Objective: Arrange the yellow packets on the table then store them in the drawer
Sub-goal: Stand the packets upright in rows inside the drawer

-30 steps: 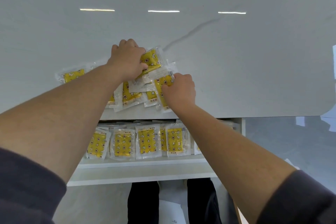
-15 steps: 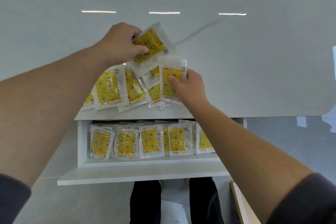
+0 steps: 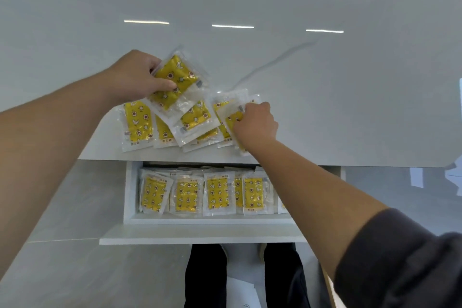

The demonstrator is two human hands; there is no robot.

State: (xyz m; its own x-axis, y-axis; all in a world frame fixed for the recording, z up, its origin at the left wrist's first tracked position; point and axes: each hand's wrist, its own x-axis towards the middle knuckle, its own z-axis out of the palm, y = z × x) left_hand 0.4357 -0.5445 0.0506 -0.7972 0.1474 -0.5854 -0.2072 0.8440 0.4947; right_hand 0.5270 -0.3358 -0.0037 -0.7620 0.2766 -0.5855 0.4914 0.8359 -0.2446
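Note:
Several yellow packets (image 3: 197,117) in clear wrappers lie overlapping near the front edge of the white table (image 3: 325,107). My left hand (image 3: 136,77) pinches one tilted yellow packet (image 3: 175,82) at the pile's upper left. My right hand (image 3: 255,125) grips another packet (image 3: 232,117) at the pile's right end, partly covering it. Below the table edge the white drawer (image 3: 200,230) stands pulled out, holding a row of several yellow packets (image 3: 215,194) laid side by side; my right forearm hides its right end.
The table's far half is bare glossy white with ceiling-light reflections. Under the drawer front I see my dark trouser legs (image 3: 205,275) and grey floor (image 3: 75,207). A wooden edge (image 3: 330,290) shows at the lower right.
Both hands drew apart, spreading the pile wider along the table edge. The left hand keeps its tilted packet; the right hand shifted right with its packet.

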